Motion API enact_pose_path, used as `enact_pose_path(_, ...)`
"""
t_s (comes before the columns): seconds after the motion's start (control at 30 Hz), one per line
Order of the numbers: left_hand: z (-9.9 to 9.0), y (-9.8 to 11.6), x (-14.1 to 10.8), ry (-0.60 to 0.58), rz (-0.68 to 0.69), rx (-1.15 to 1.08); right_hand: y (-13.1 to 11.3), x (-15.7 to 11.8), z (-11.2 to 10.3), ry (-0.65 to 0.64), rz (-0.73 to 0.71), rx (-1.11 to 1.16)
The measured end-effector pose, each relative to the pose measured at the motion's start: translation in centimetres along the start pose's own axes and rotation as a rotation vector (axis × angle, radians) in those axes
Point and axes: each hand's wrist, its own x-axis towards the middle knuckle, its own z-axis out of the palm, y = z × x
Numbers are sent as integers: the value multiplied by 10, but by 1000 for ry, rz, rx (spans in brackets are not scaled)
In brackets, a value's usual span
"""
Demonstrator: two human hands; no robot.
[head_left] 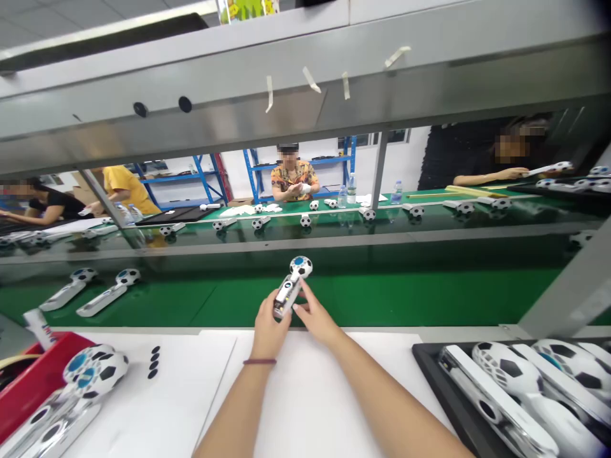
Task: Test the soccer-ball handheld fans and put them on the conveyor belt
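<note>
A white device with a soccer-ball head point(301, 266) and a clear, partly see-through body is held up in the middle, over the near edge of the green conveyor belt point(372, 302). My left hand point(270, 326) grips the lower body from the left, a dark red band round its wrist. On the right side of the body, my right hand point(316, 313) touches it with thumb and fingertips. The ball end points away from me, with a blue disc on its top. Below the hands lies white paper point(315, 394).
Two similar devices point(109, 299) lie on the belt at left. A red bin point(28, 388), more devices and several black discs point(153, 362) are near left. At right stands a black tray point(429, 375) of devices beside a metal post point(563, 286). People sit across the belt.
</note>
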Motion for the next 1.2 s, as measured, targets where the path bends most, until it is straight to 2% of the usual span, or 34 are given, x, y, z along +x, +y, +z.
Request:
enact_pose_path(0.1, -6, 13, -27, -46, 112, -1, -5, -2, -2, 50, 31, 155)
enact_pose_path(0.2, -17, 15, -40, -83, 141, 15, -8, -4, -2, 5, 141, 265)
enact_pose_path(0.37, -27, 10, -46, -135, 191, 18, -9, -6, 1, -32, 213, 378)
enact_pose_path(0.5, -21, 12, -49, -176, 181, 17, -12, -7, 4, 78, 231, 536)
enact_pose_path(0.63, -14, 13, -50, -187, 178, -23, -16, -9, 5, 187, 240, 564)
enact_pose_path(0.83, -16, 23, -51, -252, 311, 12, -14, -6, -4, 129, 290, 630)
enact_pose_path(0.93, -17, 31, -54, -291, 256, -51, -12, -4, -8, 92, 310, 588)
enact_pose_path(1.03, -15, 37, -59, -304, 176, -161, -11, -5, -8, 130, 208, 372)
enact_pose_path(1.13, -9, 38, -64, -267, 78, -289, -12, -8, -7, 151, 151, 165)
enact_pose_path(1.2, -4, 36, -65, -208, -72, -479, -14, -10, -7, 147, 189, 84)
